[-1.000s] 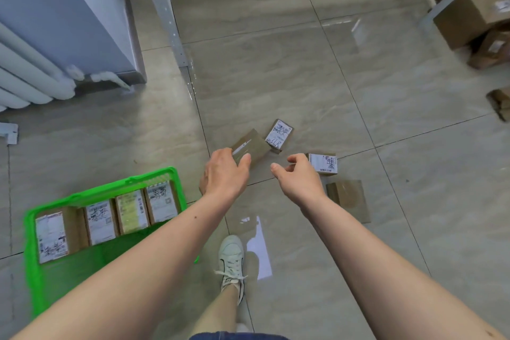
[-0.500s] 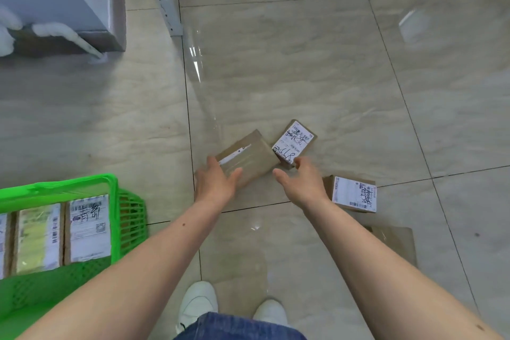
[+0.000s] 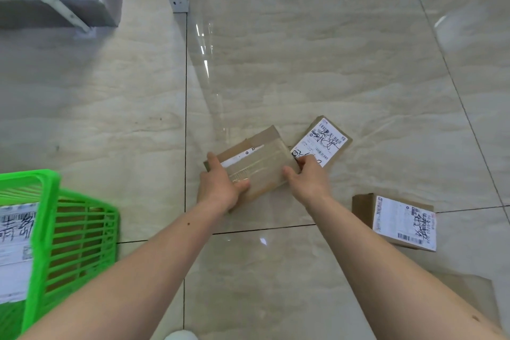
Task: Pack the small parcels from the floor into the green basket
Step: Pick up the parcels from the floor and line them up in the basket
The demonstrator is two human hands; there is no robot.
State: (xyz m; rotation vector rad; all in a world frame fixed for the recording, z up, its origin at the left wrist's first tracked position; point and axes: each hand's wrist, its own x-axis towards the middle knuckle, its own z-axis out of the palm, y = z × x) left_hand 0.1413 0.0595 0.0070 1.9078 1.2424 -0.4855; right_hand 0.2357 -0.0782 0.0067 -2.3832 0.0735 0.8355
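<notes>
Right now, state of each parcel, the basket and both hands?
taped parcel: on the floor, gripped at both ends
left hand: closed on its left end
right hand: closed on its right end
scribbled-label parcel: on floor, loose
right-side parcel: on floor, loose
green basket: holds at least one labelled parcel

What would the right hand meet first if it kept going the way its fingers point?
Likely the labelled parcel just beyond the taped parcel that the right hand grips; its fingertips already seem to touch it.
</notes>
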